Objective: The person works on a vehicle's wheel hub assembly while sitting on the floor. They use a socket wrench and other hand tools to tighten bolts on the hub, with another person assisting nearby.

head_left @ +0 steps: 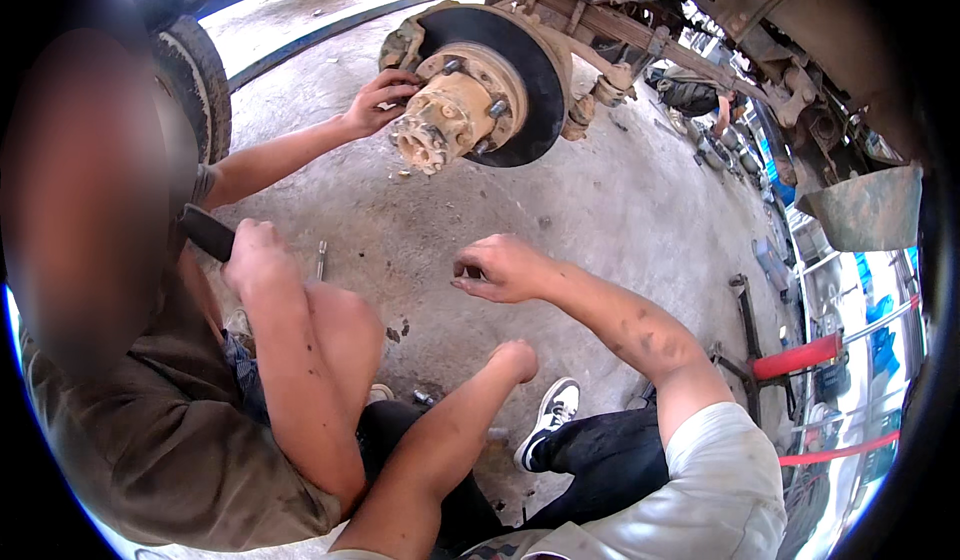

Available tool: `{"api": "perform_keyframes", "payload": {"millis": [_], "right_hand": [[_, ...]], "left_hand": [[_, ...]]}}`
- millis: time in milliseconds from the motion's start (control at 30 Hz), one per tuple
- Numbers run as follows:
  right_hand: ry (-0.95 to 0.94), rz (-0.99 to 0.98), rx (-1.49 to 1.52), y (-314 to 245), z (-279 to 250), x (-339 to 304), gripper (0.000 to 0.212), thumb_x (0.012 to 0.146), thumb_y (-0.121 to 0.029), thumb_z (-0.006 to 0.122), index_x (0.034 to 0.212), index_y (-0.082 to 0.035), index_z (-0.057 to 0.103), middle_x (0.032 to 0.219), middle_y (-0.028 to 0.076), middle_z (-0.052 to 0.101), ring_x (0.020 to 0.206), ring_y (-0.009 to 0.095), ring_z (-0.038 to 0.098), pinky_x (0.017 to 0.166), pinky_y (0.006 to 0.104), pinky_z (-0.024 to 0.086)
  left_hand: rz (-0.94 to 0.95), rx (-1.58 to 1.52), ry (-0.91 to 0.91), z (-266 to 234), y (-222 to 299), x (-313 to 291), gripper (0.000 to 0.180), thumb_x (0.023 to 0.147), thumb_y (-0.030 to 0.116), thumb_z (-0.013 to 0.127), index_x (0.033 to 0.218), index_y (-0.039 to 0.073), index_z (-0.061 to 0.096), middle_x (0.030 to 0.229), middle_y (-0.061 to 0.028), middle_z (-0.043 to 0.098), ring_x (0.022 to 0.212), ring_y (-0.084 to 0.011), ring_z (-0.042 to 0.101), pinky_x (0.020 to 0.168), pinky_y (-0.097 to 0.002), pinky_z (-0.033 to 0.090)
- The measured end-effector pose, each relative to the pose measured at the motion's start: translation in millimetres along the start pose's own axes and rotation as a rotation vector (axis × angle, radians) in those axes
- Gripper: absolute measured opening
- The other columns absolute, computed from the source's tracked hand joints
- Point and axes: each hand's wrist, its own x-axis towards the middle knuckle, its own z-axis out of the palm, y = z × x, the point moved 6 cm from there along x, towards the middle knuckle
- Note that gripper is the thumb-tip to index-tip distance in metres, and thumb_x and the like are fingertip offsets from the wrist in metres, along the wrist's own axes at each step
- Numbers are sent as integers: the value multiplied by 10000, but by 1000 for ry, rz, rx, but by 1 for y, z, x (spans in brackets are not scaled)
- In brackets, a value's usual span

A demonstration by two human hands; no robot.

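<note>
My right hand (500, 268) hovers over the concrete floor, in front of the wheel hub; its fingers are loosely curled, with a gap between thumb and fingers and nothing visible in it. My left hand (515, 360) is closed near my knees, its fingers turned out of sight; whether it holds anything is hidden. Neither hand touches the dusty hub (445, 120) with its dark brake disc (545, 90) and caliper (403, 45). A co-worker's hand (380, 103) reaches to the hub's left side. That person's other hand (258, 255) grips a black object (207, 232).
A small metal tool (321, 260) lies on the floor near the co-worker's knee. The vehicle's underside (680, 55) overhangs the top right. To the right stands a jack with a red cylinder (797, 357). A tyre (195, 85) is at the far left. Another person (690, 92) is farther back.
</note>
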Motion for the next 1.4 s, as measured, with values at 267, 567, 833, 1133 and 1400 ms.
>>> {"api": "perform_keyframes", "payload": {"millis": [267,567,833,1133,1400], "right_hand": [[-127,-15,-41,20,28,0,205,867,-274,657,903,-78,608,775,118,651,729,319,649,621,440,505],[-308,62,-8,49,73,-13,229,863,-324,649,918,-103,629,832,109,681,794,330,659,658,460,514],[-305,113,-14,49,80,-16,229,867,-317,653,903,-92,637,804,102,676,783,322,655,664,448,511],[-308,117,-47,39,84,-21,227,867,-305,657,895,-81,631,780,110,663,771,318,652,657,436,507],[-290,144,-15,31,74,-16,209,861,-277,669,892,-75,629,768,119,660,751,319,650,644,435,504]], "left_hand": [[-168,-80,-119,-3,-16,-12,457,785,62,618,1239,13,628,1386,-195,525,1217,-352,569,946,-489,503],[-157,-44,-172,9,-20,-2,431,792,69,650,1222,45,651,1358,-141,567,1175,-323,606,895,-500,531],[-97,-78,-73,29,-6,30,351,811,111,677,1160,120,706,1277,-80,636,1121,-309,634,840,-515,547],[13,-122,-70,0,7,16,339,823,117,623,1150,94,705,1247,-133,646,1116,-322,639,828,-522,544],[-23,-193,1,-9,2,4,361,847,119,634,1205,92,675,1304,-117,613,1174,-322,603,877,-515,519]]}}
